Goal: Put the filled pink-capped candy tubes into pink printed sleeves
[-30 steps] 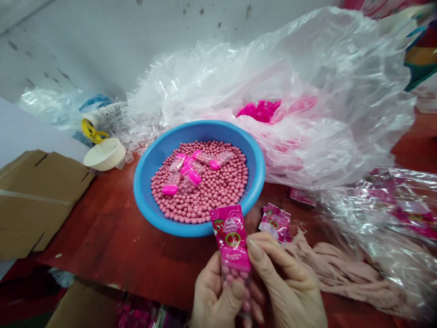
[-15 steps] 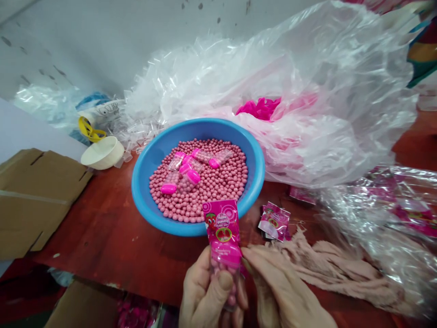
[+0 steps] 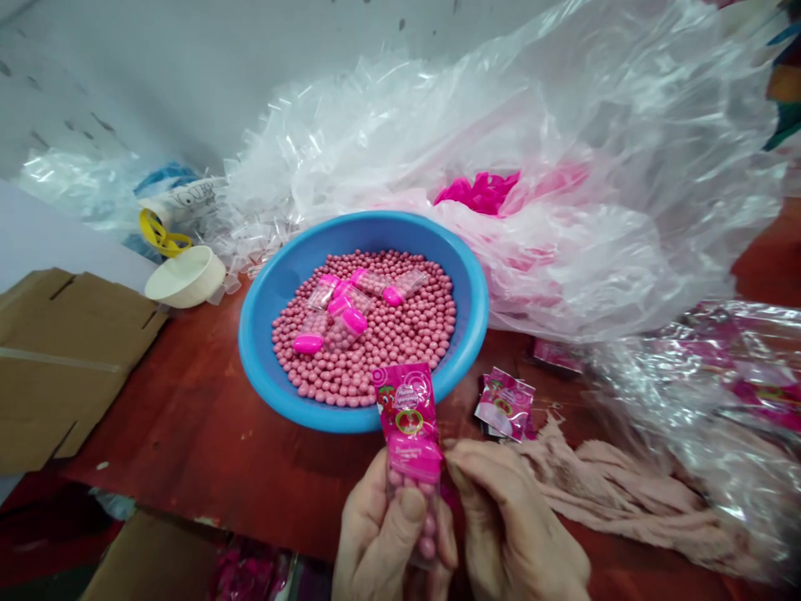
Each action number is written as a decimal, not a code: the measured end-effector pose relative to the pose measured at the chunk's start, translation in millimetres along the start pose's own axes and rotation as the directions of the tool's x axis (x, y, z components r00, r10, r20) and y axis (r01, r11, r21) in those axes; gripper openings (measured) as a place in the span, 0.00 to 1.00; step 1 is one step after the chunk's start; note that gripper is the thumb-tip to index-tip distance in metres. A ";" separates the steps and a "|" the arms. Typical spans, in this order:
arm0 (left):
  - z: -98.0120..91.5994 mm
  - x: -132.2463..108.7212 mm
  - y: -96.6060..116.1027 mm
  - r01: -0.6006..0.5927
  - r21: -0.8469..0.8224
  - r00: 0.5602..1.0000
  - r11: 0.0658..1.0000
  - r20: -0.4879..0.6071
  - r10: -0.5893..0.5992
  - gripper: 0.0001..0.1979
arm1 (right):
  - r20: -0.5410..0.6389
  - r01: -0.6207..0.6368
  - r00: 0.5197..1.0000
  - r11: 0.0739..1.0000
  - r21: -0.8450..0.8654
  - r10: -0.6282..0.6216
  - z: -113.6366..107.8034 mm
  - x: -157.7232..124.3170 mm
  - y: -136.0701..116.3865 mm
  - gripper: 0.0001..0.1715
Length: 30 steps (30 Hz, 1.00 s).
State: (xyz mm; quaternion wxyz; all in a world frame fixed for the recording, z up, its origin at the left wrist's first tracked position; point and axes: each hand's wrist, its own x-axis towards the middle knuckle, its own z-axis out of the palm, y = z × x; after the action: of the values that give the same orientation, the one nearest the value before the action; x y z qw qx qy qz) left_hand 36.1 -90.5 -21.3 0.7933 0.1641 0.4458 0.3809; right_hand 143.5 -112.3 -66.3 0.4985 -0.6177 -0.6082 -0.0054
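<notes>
In my left hand (image 3: 391, 526) is a small clear candy container (image 3: 429, 522) filled with pink gumballs, gripped between thumb and fingers. A shiny pink printed sleeve (image 3: 406, 401) covers its cap and stands up beyond it, over the near rim of the blue basin (image 3: 263, 376). My right hand (image 3: 519, 522) is closed, its thumb and forefinger tips pressed together at the sleeve's right edge; what lies between them is hidden. Loose pink gumballs (image 3: 400, 334) fill the basin's bottom, and several filled containers with bright pink caps (image 3: 354, 321) lie on them.
Printed pink sleeves (image 3: 506, 405) lie right of the basin, beside a crumpled beige cloth (image 3: 613, 492). Large clear plastic bags (image 3: 594, 200) bulge behind. At left are a white bowl (image 3: 188, 280), a yellow tape ring (image 3: 159, 234) and folded cardboard (image 3: 68, 359) on the red table (image 3: 250, 484).
My right hand's fingers have curled from a flatter pose into a pinch beside the sleeve. My left hand keeps its hold on the container. The camera view has shifted slightly.
</notes>
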 end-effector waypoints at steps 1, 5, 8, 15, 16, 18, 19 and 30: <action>-0.2 0.0 -0.3 0.001 0.004 1.000 1.000 0.007 -0.001 0.15 | 0.008 -0.020 1.000 0.999 0.033 0.020 -1.8 0.5 -0.1 0.07; -1.6 -0.6 -2.2 -0.033 0.048 0.999 0.998 0.044 0.031 0.14 | 0.101 -0.069 0.994 0.977 0.204 0.049 -7.9 2.5 1.6 0.08; -2.8 -1.8 -3.3 -0.074 0.071 0.996 0.995 0.045 0.071 0.13 | 0.051 -0.012 0.999 0.996 0.086 0.008 -5.4 0.0 2.7 0.09; 1.4 -2.1 -2.5 -0.036 0.073 0.999 0.997 -0.005 0.036 0.13 | 0.005 0.012 1.000 0.998 0.065 -0.013 3.9 9.2 -4.7 0.07; 2.1 -1.5 -2.8 -0.029 0.069 1.000 0.997 -0.008 0.029 0.13 | 0.021 0.001 1.000 0.994 0.105 -0.004 3.7 11.4 -4.5 0.07; 2.9 0.2 -4.2 -0.021 0.051 1.000 0.998 -0.005 0.022 0.14 | 0.062 -0.031 0.998 0.981 0.190 0.019 2.5 13.1 -2.2 0.08; 2.8 1.3 -5.4 -0.020 0.037 1.000 0.999 -0.002 0.020 0.14 | 0.084 -0.057 0.996 0.971 0.233 0.038 1.9 12.7 -0.5 0.08; -5.3 5.6 -16.6 -0.130 0.187 0.991 0.974 0.000 0.132 0.22 | 0.529 -0.723 0.691 0.452 0.523 0.492 -2.4 23.7 -11.0 0.20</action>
State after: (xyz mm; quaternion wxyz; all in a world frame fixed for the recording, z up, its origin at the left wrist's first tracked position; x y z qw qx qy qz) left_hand 41.0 -97.6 -37.5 0.7448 0.2646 0.4727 0.3897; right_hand 142.8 -98.7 -43.9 0.5605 -0.5507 -0.3640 0.5000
